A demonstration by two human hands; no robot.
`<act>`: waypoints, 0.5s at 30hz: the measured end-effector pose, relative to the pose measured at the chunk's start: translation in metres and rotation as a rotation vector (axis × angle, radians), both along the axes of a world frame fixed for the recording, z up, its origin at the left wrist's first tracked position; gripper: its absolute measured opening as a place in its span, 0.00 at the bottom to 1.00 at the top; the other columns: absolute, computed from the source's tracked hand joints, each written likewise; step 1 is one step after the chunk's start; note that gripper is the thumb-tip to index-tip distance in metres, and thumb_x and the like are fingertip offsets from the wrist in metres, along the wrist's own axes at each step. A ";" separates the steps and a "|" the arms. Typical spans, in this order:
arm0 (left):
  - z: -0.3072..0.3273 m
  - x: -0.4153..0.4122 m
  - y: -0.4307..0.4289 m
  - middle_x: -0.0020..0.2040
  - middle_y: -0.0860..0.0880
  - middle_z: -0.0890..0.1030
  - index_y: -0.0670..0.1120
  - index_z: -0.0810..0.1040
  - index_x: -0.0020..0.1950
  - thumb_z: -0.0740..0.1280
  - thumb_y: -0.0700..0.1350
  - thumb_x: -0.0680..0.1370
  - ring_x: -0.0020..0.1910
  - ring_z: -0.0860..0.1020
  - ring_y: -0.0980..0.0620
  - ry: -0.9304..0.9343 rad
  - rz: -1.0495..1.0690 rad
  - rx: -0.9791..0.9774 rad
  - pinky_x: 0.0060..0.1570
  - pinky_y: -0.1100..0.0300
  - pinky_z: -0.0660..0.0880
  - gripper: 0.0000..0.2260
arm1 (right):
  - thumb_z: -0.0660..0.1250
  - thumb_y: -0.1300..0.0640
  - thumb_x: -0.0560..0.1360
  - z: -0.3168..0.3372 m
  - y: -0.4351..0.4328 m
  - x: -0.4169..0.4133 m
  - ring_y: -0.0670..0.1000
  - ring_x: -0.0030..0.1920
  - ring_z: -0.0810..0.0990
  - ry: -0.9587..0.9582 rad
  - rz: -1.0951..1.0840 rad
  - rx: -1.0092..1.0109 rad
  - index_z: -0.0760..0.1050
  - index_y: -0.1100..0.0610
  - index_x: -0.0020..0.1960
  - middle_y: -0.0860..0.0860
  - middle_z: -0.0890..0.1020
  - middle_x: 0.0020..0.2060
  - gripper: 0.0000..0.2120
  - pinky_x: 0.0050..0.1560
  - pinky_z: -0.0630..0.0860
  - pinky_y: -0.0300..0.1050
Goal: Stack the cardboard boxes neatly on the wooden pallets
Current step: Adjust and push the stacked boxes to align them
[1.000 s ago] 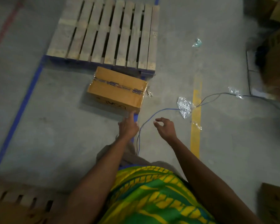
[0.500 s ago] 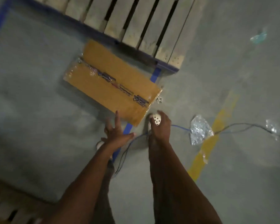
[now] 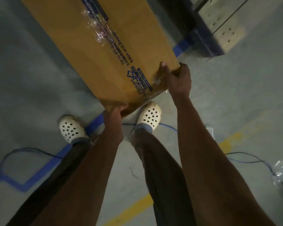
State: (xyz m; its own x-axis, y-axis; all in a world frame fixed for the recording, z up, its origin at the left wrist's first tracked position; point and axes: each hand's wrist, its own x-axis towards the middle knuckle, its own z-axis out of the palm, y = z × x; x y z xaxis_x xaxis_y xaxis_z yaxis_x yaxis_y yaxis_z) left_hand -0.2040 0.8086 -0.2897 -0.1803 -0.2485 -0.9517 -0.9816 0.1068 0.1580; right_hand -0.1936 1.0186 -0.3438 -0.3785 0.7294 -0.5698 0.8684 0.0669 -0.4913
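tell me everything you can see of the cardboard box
A long brown cardboard box runs from the upper left toward the person. Clear crinkled tape with blue print seals its top seam. The left hand grips its near corner; the right hand grips the right corner, thumb on top. Its far end is cut off.

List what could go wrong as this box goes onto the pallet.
1. The left hand and right hand grip only the near end of the long cardboard box; the far end may sag or slip free.
2. A blue cable runs across the floor beside the right shoe: a likely trip when stepping toward the pallet.
3. A plastic scrap lies on the floor at right; it could be slippery underfoot.
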 end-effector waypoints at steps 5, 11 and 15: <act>0.086 -0.034 -0.036 0.57 0.46 0.83 0.42 0.78 0.63 0.78 0.52 0.61 0.55 0.81 0.43 0.193 0.056 -0.219 0.59 0.49 0.78 0.32 | 0.71 0.31 0.70 0.101 -0.046 -0.024 0.56 0.61 0.78 0.035 0.069 0.089 0.73 0.53 0.68 0.52 0.79 0.61 0.35 0.61 0.75 0.52; 0.251 -0.086 -0.096 0.61 0.42 0.79 0.46 0.79 0.64 0.68 0.69 0.63 0.62 0.73 0.38 0.343 -0.083 -0.442 0.65 0.44 0.71 0.37 | 0.63 0.24 0.65 0.272 -0.122 -0.058 0.58 0.59 0.80 0.123 -0.086 0.295 0.76 0.54 0.64 0.53 0.83 0.58 0.42 0.61 0.75 0.54; 0.350 -0.112 -0.141 0.64 0.40 0.77 0.42 0.79 0.65 0.65 0.65 0.76 0.65 0.71 0.37 0.409 -0.246 -0.531 0.64 0.47 0.67 0.30 | 0.63 0.24 0.66 0.384 -0.180 -0.071 0.57 0.63 0.78 0.171 -0.237 0.331 0.75 0.57 0.64 0.54 0.80 0.60 0.42 0.66 0.70 0.53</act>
